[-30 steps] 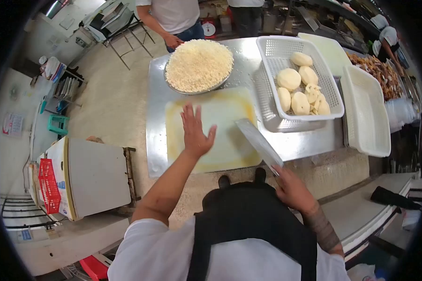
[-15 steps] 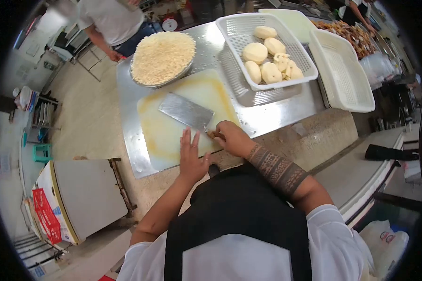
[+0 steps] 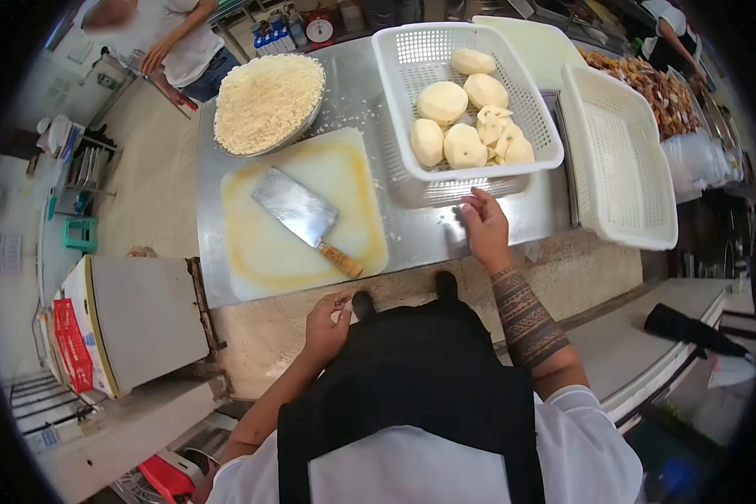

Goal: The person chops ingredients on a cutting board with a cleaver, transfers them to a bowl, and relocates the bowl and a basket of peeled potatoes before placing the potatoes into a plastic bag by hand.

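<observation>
A cleaver with a wooden handle lies flat on a yellow-stained white cutting board. My left hand hangs off the front edge of the table, below the cleaver's handle; its fingers are loosely bent, slightly apart and appear empty. Over the steel table, my right hand reaches toward the near rim of a white perforated basket, apart from it. Its thumb and fingers are apart with nothing between them. Inside the basket are several peeled potatoes and some cut pieces.
A heaped bowl of chopped pale pieces stands behind the board. Right of the basket sits another white basket, with a brown heap beyond. A person stands at the far left, another at the far right.
My right hand has let go of the cleaver's handle and moved right toward the basket. My left hand has drawn back from the board. The cleaver now lies alone on it.
</observation>
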### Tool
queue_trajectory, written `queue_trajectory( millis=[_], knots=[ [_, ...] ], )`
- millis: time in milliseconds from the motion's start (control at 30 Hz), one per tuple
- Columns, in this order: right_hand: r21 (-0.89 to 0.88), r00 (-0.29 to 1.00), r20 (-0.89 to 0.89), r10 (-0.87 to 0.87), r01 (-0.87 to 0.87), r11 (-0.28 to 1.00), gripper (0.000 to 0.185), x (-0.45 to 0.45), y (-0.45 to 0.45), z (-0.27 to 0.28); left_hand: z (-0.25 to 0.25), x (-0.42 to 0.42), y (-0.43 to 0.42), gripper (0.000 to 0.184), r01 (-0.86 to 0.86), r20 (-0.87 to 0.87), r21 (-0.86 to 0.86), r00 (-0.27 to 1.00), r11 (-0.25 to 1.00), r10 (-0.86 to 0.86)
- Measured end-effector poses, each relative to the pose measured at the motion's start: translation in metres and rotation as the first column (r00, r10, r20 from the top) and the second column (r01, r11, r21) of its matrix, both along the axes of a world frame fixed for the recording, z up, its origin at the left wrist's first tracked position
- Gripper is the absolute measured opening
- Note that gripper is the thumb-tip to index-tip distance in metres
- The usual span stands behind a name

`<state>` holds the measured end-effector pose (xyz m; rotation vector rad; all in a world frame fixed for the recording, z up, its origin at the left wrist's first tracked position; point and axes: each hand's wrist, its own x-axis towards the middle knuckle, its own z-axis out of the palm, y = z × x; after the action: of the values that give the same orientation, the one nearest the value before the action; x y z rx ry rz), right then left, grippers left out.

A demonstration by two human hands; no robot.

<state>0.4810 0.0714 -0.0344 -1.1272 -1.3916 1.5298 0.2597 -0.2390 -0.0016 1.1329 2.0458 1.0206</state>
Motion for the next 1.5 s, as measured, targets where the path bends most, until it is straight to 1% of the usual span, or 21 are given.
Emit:
queue_trajectory(
  millis=[67,167,333,400,533,600,700,733,767,800,833,900,967,1000,1067,1200,1233,1300,1333,1433,1500],
  knots=[
    [-0.375,0.918,-0.390,-0.069,-0.090,0.923,0.061,-0.006,0.027,0.022,0.004,0.024,0.025,0.031,-0.032,0.051,-0.029,0.998,0.999,0.033],
    [-0.636,0.831,-0.539,-0.135,-0.297,0.713,0.059,-0.002,0.066,0.053,0.012,0.060,0.052,0.031,-0.032,0.144,-0.146,0.988,0.989,0.054],
    [-0.654,0.915,-0.397,-0.074,-0.225,0.722,0.035,0.002,0.106,0.043,0.006,0.093,0.062,0.032,-0.017,0.125,-0.170,0.991,0.985,0.039],
    [-0.630,0.917,-0.393,-0.066,-0.217,0.745,0.034,0.010,0.118,0.039,-0.014,0.103,0.049,0.032,-0.111,0.206,-0.178,0.967,0.978,0.147],
    [-0.597,0.921,-0.388,-0.024,-0.231,0.768,0.032,0.030,0.146,0.038,-0.016,0.115,0.032,0.033,-0.215,0.344,-0.244,0.893,0.946,0.292],
    [-0.581,0.920,-0.392,-0.011,-0.238,0.778,0.035,0.034,0.153,0.037,-0.041,0.115,0.017,0.032,-0.228,0.345,-0.247,0.887,0.942,0.305],
    [-0.498,0.899,-0.438,-0.023,-0.221,0.839,0.037,0.043,0.127,0.017,-0.040,0.105,0.021,0.035,-0.183,0.283,-0.312,0.919,0.932,0.275],
    [-0.327,0.958,-0.280,0.061,-0.154,0.932,0.052,0.045,0.106,0.005,-0.036,0.105,0.022,0.036,-0.157,0.261,-0.355,0.930,0.922,0.259],
    [0.066,0.974,0.113,0.196,-0.204,0.977,0.070,0.050,0.081,-0.003,-0.038,0.102,0.023,0.038,-0.146,0.299,-0.380,0.915,0.913,0.271],
    [0.308,0.897,0.374,0.234,-0.359,0.881,0.076,0.055,0.064,-0.018,-0.041,0.097,0.025,0.040,-0.133,0.336,-0.402,0.899,0.906,0.281],
    [0.472,0.772,0.610,0.180,-0.537,0.699,0.083,0.053,0.050,-0.019,-0.045,0.092,0.025,0.043,-0.116,0.371,-0.424,0.882,0.898,0.290],
    [0.329,0.555,0.790,0.259,-0.741,0.585,0.088,0.033,0.022,-0.011,-0.088,0.083,0.018,0.048,-0.178,0.609,-0.418,0.674,0.891,0.420],
    [0.388,0.581,0.730,0.359,-0.786,0.481,0.092,-0.004,0.008,-0.014,-0.106,0.080,0.012,0.053,-0.190,0.749,-0.450,0.451,0.873,0.485],
    [0.354,0.537,0.732,0.420,-0.826,0.438,0.092,-0.028,0.007,-0.011,-0.109,0.075,0.017,0.056,-0.169,0.786,-0.471,0.365,0.866,0.499],
    [0.382,0.541,0.750,0.381,-0.824,0.418,0.090,-0.078,0.017,-0.022,-0.115,0.066,0.027,0.059,-0.132,0.841,-0.483,0.204,0.865,0.501],
    [0.511,0.665,0.709,0.234,-0.713,0.480,0.082,-0.178,0.065,-0.036,-0.137,0.052,0.042,0.063,-0.082,0.896,-0.442,-0.091,0.893,0.435],
    [0.495,0.626,0.738,0.253,-0.756,0.429,0.081,-0.192,0.074,-0.034,-0.145,0.050,0.047,0.064,-0.067,0.897,-0.426,-0.165,0.902,0.411],
    [0.453,0.542,0.791,0.283,-0.830,0.325,0.079,-0.208,0.083,-0.028,-0.146,0.050,0.065,0.063,-0.051,0.912,-0.356,-0.236,0.933,0.335],
    [0.485,0.556,0.754,0.349,-0.830,0.276,0.079,-0.197,0.084,-0.031,-0.150,0.058,0.067,0.063,-0.040,0.910,-0.324,-0.287,0.945,0.300],
    [0.472,0.460,0.770,0.443,-0.877,0.090,0.082,-0.156,0.066,-0.025,-0.153,0.073,0.083,0.064,-0.077,0.919,-0.182,-0.368,0.980,0.141],
    [0.436,0.403,0.769,0.497,-0.898,0.052,0.089,-0.118,0.029,-0.024,-0.148,0.079,0.092,0.062,-0.113,0.913,-0.153,-0.396,0.982,0.097]
  ],
)
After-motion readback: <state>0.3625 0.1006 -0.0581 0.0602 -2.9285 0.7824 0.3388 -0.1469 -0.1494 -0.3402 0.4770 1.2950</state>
